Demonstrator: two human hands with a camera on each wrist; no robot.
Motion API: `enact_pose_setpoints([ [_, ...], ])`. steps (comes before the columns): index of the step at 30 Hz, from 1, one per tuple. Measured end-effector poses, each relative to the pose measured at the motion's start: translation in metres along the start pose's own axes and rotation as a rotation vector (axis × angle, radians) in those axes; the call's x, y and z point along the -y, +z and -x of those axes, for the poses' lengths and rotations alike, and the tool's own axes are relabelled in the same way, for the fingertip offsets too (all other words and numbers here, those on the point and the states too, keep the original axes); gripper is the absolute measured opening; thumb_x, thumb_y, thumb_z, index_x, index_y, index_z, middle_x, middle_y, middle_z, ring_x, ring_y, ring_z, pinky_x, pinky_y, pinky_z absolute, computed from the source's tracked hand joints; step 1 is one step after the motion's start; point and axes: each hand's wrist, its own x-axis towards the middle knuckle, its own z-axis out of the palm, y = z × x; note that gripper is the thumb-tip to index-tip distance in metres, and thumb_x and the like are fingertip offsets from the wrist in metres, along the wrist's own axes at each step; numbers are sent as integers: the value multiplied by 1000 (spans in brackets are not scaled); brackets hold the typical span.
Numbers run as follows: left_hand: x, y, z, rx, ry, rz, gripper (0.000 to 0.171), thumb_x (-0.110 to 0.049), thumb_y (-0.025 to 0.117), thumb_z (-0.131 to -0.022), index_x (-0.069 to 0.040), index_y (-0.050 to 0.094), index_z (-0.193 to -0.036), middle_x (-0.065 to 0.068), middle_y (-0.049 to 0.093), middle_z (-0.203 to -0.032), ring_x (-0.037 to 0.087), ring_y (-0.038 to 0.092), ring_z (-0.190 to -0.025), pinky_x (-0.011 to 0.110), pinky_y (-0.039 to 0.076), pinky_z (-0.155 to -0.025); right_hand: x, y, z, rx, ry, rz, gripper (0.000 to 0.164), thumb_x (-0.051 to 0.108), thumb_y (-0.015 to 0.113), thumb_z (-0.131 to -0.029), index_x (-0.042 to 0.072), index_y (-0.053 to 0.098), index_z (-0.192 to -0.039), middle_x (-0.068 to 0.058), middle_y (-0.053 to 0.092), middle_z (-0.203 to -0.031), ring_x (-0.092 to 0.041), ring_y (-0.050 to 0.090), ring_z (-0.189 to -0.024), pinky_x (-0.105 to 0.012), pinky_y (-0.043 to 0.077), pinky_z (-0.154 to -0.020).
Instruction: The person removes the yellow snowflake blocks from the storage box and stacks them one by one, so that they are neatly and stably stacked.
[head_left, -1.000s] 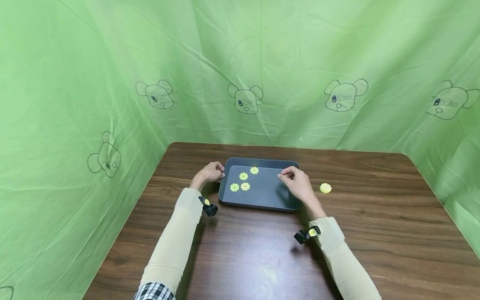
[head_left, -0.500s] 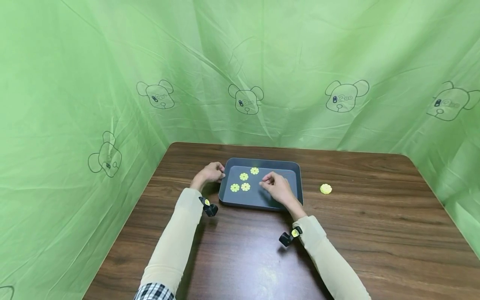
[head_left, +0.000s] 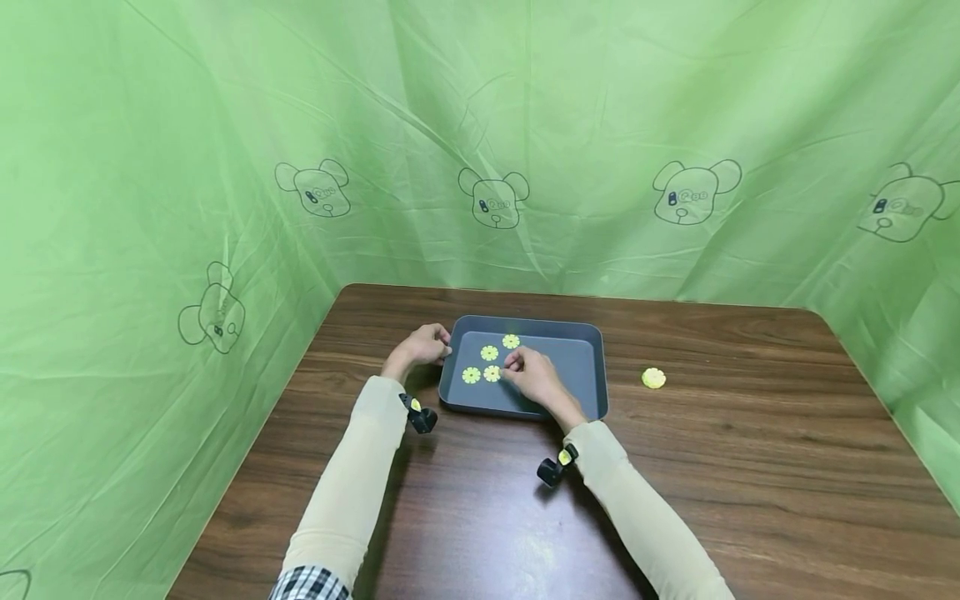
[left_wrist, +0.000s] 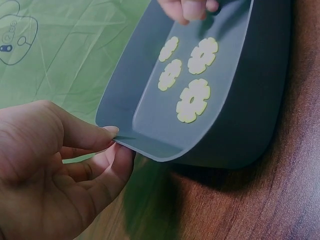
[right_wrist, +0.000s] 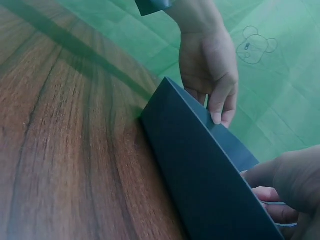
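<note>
Grey tray (head_left: 581,367) lies lengthwise left to right.

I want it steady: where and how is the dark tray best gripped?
Take the dark tray by its short left rim, coming from outside: raised and thin, it likely suits a pinch, as the left hand shows, clear of the flower pieces.

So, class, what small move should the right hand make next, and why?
Probably lower the right hand toward the tray floor: four yellow flower pieces lie flat there, close beside its fingers, and the left hand pinches the rim. Whether the right fingers hold anything is unclear.
</note>
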Motion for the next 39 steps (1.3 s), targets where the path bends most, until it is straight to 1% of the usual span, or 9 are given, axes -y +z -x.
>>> enact_pose_setpoints([
  [4, -2, 0, 1, 0, -2, 1, 25, -1, 54, -92, 6, 51, -115, 12, 52, -101, 19, 57, -84, 33, 56, -81, 2, 5, -5, 10, -11, 34, 23, 18, 74, -82, 7, 66, -101, -3, 65, -89, -18, 59, -84, -36, 47, -81],
  [8, -3, 0, 2, -1, -6, 1, 25, -1, 54, -93, 6, 50, -116, 13, 52, -102, 20, 57, -86, 35, 56, -83, 4, 10, -8, 10, -45, 119, 24, 20, 76, -80, 8, 67, -98, -5, 63, -92, -21, 58, -88, -38, 47, -82],
  [12, -3, 0, 1, 3, -11, -2, 25, -2, 54, -93, 6, 50, -117, 13, 53, -103, 20, 58, -87, 36, 55, -85, 4, 13, -9, 12, -50, 197, 26, 24, 79, -78, 9, 67, -96, -5, 61, -93, -22, 56, -89, -37, 47, -82],
  [17, -3, 1, 0, 0, -5, -9, 23, -2, 54, -93, 5, 51, -115, 13, 53, -102, 19, 57, -86, 36, 56, -84, 5, 13, -8, 15, -40, 237, 27, 25, 79, -77, 10, 66, -96, -5, 60, -94, -24, 54, -90, -36, 47, -82],
  [20, -3, 1, -1, -2, -4, -12, 23, -2, 54, -93, 5, 51, -114, 13, 53, -103, 19, 57, -86, 35, 56, -84, 5, 13, -8, 21, -35, 231, 27, 24, 79, -77, 10, 65, -95, -5, 59, -94, -23, 53, -90, -36, 46, -82],
  [25, -2, 2, -1, -6, -4, -24, 25, -3, 55, -93, 6, 51, -116, 13, 53, -104, 19, 58, -85, 34, 56, -82, 5, 8, -7, 25, -35, 160, 22, 17, 79, -76, 8, 63, -88, -5, 61, -86, -19, 54, -81, -32, 47, -76],
  [28, -2, 2, 0, -10, 0, -37, 24, -4, 55, -93, 5, 51, -114, 13, 53, -104, 19, 59, -83, 32, 56, -81, 3, 4, -7, 29, -52, 117, 13, 13, 76, -79, 9, 64, -82, -2, 63, -79, -15, 55, -75, -28, 48, -72],
  [31, -2, 1, 1, -14, 1, -41, 21, -4, 56, -92, 3, 52, -111, 14, 53, -104, 18, 59, -81, 32, 57, -80, 0, 0, -6, 39, -54, 74, 8, 15, 72, -83, 11, 66, -79, 2, 62, -75, -12, 55, -71, -25, 47, -69],
  [39, 0, 1, 0, -16, 2, -32, 21, -4, 56, -92, 4, 52, -111, 14, 52, -104, 18, 59, -81, 31, 57, -80, -3, -16, 1, 79, 88, -188, 12, 20, 68, -86, 7, 69, -86, -7, 64, -76, -12, 52, -65, -23, 41, -57],
])
